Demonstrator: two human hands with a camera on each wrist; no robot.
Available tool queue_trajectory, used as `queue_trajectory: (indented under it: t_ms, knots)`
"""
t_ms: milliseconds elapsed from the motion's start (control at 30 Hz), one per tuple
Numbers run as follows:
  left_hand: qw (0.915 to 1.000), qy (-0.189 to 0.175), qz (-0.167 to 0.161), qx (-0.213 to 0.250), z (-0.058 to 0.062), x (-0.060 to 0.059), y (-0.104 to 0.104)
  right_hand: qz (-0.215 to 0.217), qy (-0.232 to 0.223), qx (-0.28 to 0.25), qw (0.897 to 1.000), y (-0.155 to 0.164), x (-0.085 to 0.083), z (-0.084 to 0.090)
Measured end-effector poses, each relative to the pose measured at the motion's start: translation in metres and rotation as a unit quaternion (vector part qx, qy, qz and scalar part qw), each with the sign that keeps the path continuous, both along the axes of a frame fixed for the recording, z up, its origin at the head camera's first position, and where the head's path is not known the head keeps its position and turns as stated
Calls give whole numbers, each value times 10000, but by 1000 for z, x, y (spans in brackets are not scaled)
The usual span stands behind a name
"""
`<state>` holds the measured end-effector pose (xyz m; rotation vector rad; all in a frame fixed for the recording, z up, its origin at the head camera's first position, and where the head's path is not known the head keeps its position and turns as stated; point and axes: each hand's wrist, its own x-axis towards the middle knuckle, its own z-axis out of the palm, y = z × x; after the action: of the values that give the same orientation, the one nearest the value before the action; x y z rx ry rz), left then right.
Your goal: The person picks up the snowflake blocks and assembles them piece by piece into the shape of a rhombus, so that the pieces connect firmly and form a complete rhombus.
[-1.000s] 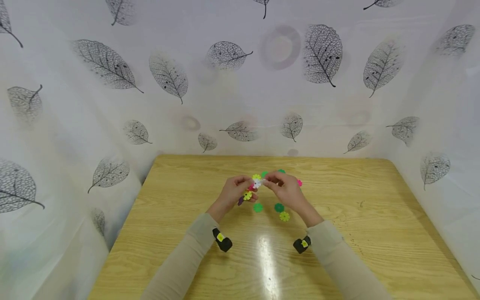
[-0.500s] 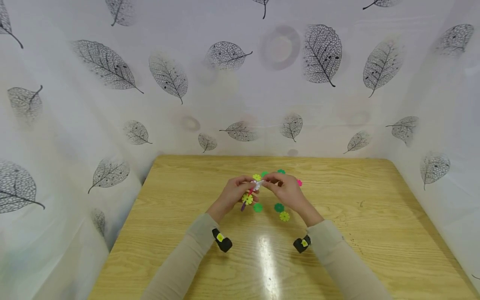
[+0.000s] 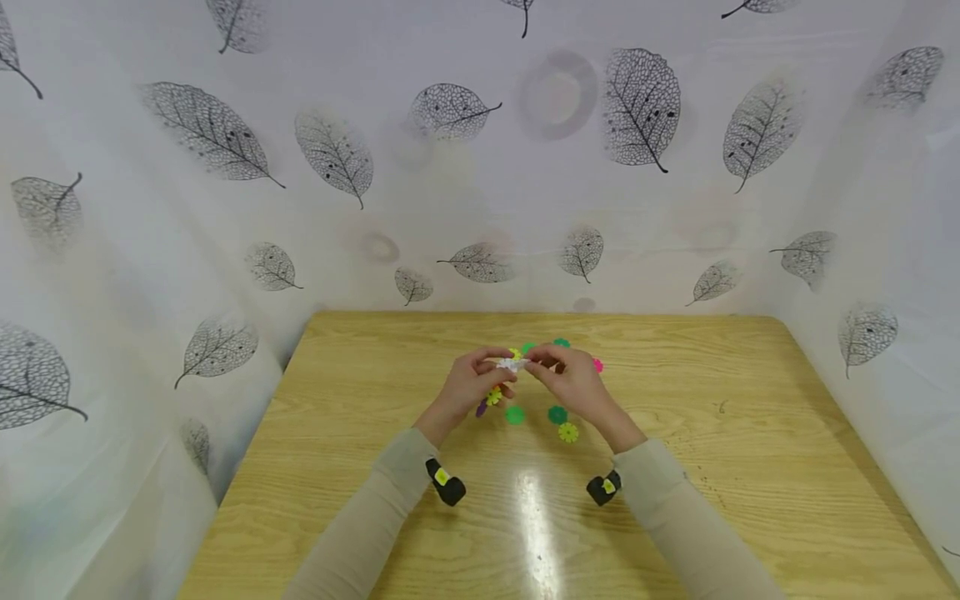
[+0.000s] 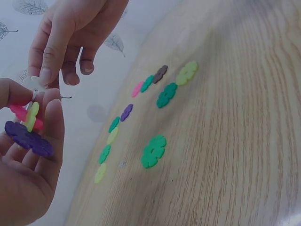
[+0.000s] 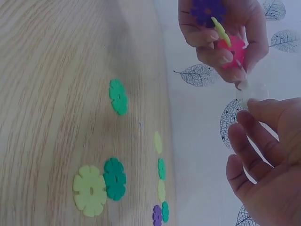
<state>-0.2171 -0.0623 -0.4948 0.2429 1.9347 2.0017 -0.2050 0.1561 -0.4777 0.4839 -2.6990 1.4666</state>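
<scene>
Fingers of the left hand [image 4: 28,155] curl round a joined cluster [image 4: 27,127] of purple, yellow and pink discs, steadying it; the right hand [image 5: 265,165] pinches a white disc [image 5: 251,92] at their tips, seemingly to slot it on. Loose discs [image 3: 536,417] lie below.

white piece [image 3: 512,363] mostly hidden by hands

The scene is being lit brightly and evenly from above. A white streak of glare is being reflected on the wooden table [image 3: 534,517] near the front edge. Only soft, faint shadows are being cast. The leaf-printed curtain [image 3: 645,108] is being bent outward at the edges of the head view. In both wrist views the near fingers are being rendered slightly blurred.
</scene>
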Motion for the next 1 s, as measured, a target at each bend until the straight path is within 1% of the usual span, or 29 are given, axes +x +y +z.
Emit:
queue_trajectory:
  t_ms: [133,267,400,567,767,900,1000]
  knots:
    - [9998,-42,169,-6,2,0,-1,-122,-34,6,9999,9,-1,-3]
    - [9994,-74,322,-95,4,1,-2,-240,-6,125,9996,22,-3,-9]
    - [9991,-70,386,-159,6,1,-4,-262,-101,240,9993,32,-4,-18]
    - [9993,-47,355,-148,5,-1,-5,-210,-313,414,9984,38,-2,-24]
    - [9991,-88,398,-151,4,-2,-5,14,-355,632,9974,44,4,-36]
    - [9988,-121,454,-143,3,-2,-6,148,-569,766,9953,46,6,-46]
    - [9986,-131,493,-141,2,-2,-7,155,-715,875,9935,46,7,-52]
